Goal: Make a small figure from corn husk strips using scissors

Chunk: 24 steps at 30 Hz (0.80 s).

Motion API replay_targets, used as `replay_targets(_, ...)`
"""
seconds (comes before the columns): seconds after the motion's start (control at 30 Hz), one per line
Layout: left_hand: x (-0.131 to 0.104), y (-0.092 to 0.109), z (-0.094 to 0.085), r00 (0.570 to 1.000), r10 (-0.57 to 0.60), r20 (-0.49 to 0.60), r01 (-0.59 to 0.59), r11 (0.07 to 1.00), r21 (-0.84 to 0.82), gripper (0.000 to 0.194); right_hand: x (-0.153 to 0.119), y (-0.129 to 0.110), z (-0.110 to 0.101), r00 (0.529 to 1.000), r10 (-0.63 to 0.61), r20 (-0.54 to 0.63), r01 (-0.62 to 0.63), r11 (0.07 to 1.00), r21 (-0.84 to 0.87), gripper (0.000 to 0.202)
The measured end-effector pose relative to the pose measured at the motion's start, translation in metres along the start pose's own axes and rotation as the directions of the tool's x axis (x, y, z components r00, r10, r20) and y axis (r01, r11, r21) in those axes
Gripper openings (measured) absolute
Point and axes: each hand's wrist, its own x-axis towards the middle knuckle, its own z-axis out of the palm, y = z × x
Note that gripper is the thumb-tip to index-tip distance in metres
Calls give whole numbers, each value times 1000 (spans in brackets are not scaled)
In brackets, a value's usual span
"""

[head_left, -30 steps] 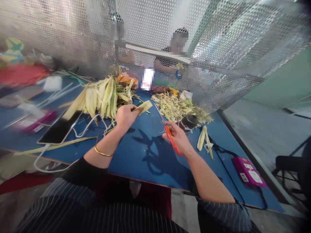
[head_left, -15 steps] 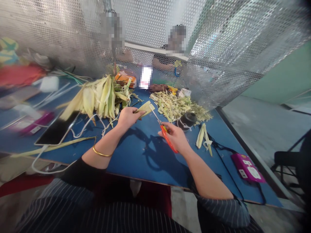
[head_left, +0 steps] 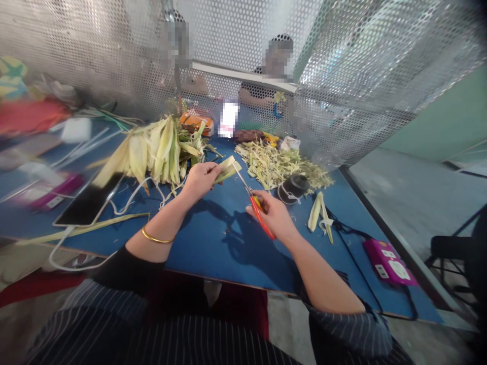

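Observation:
Pinched in my left hand [head_left: 202, 181] is a pale green corn husk [head_left: 228, 169], its free end pointing to the right. My right hand [head_left: 272, 212] grips red-handled scissors [head_left: 262, 217], and their blades reach up to the husk's right end. Whether the blades are parted around the husk I cannot tell. To the left of the husk lies a pile of whole corn husks [head_left: 152, 149]. A heap of cut husk pieces [head_left: 274, 162] is spread beyond my right hand. Beside that heap stands a black spool [head_left: 293, 188] with pale string around it.
A dark tablet [head_left: 89, 203] with a white cable lies at left. Loose husk strips [head_left: 319, 215] and a magenta box [head_left: 390, 262] with black cords are at right. A bright phone [head_left: 229, 119] stands before the perforated screen [head_left: 243, 40]; people sit behind it.
The husk's free end has changed shape slightly, looking more folded or split near the blade tips. My left hand has shifted a little to the left; the scissors stay at almost the same spot.

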Motion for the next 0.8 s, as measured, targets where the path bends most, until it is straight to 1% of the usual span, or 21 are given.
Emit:
replay_targets(0.13, 0, -1, 0, 1000, -23, -8, 23, 1000, 10, 38, -1, 1, 0, 1000, 6, -4, -6, 1000, 25, 44)
replay_targets(0.3, -1, 0, -1, 998, -58, 3, 58, 998, -4, 39, -3, 1, 1, 1000, 12, -6, -12, 997, 81, 47)
replay_targets(0.47, -1, -1, -3, 999, -52, -6, 52, 998, 17, 40, -4, -4, 2, 1000, 2, -4, -2, 995, 104, 40)
replay_targets(0.6, 0, -2, -3, 998, -62, 0, 62, 998, -2, 39, -2, -2, 1, 999, 7, 35, -10, 995, 99, 43)
replay_targets(0.8, 0, 0, -2, 993, -108, 51, 112, 989, -95, 34, -2, 1, -1, 995, -14, 102, 7, 998, 63, 47)
